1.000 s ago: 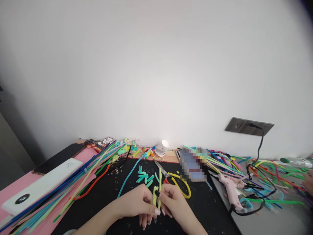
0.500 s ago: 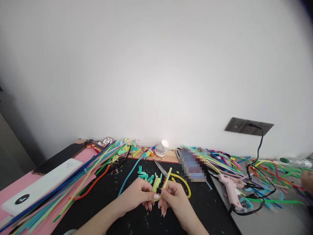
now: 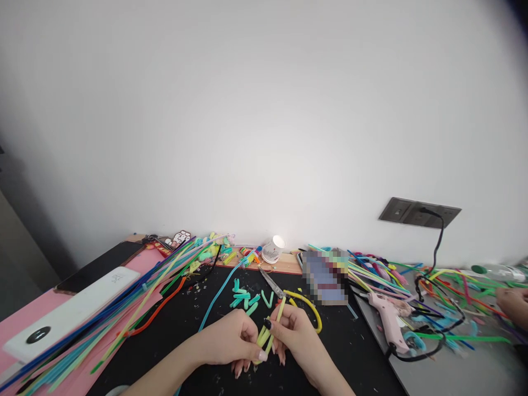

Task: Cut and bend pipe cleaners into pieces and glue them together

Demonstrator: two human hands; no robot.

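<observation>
Both hands meet low in the middle of the head view, over a black mat (image 3: 231,379). Between them is a bent, folded light-yellow pipe cleaner (image 3: 280,311). My left hand (image 3: 231,338) pinches its lower end between thumb and fingers. With thumb and forefinger, my right hand (image 3: 292,333) grips it higher up, and one straight end sticks up past the fingers. Just beyond the hands lie several short teal pipe cleaner pieces (image 3: 243,298). A pair of scissors (image 3: 272,283) and a curved yellow pipe cleaner (image 3: 313,311) lie close to my right hand.
Bundled pipe cleaners (image 3: 136,308) and a white power bank (image 3: 70,308) lie at left. A paper cup (image 3: 273,250) stands by the wall. At right are a phone (image 3: 325,280), a pink glue gun (image 3: 390,322) with its black cord, and another person's hand (image 3: 513,305).
My left hand has moved slightly down and left, and the yellow pipe cleaner now shows more spread between the hands. The other person's hand at right has come further into view.
</observation>
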